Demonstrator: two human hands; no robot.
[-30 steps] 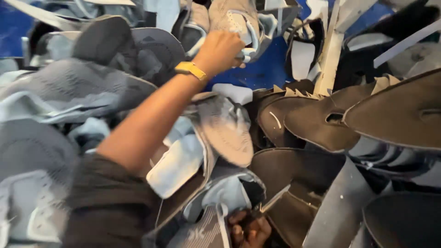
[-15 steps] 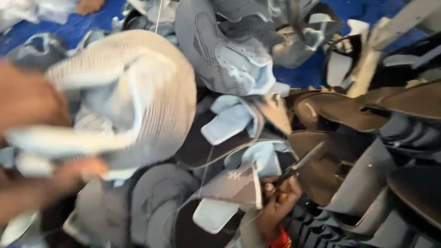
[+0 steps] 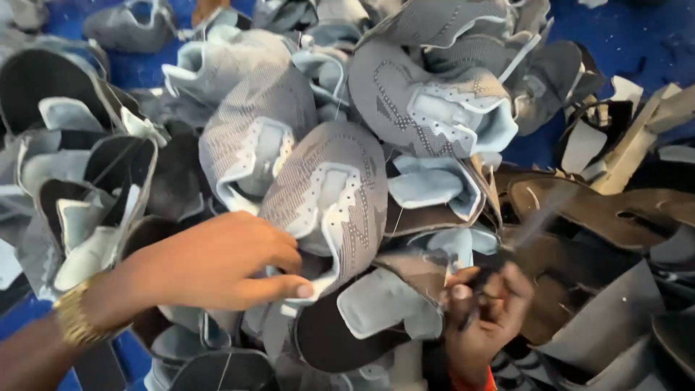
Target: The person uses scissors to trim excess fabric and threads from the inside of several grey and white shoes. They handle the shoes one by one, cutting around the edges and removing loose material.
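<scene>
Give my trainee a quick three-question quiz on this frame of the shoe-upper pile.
1. True or false: the left hand wears a gold watch.
2. What does the left hand grip? A) grey knit shoe upper B) wooden strip C) brown piece
3. What colour is the floor under the pile?

Key
1. True.
2. A, at its lower edge.
3. Blue.

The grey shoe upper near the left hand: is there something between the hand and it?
Nothing visible does. The left hand already grips the lower edge of the grey shoe upper, which lies on top of the pile. The right hand holds a thin dark tool, blurred, off to the side.
</scene>
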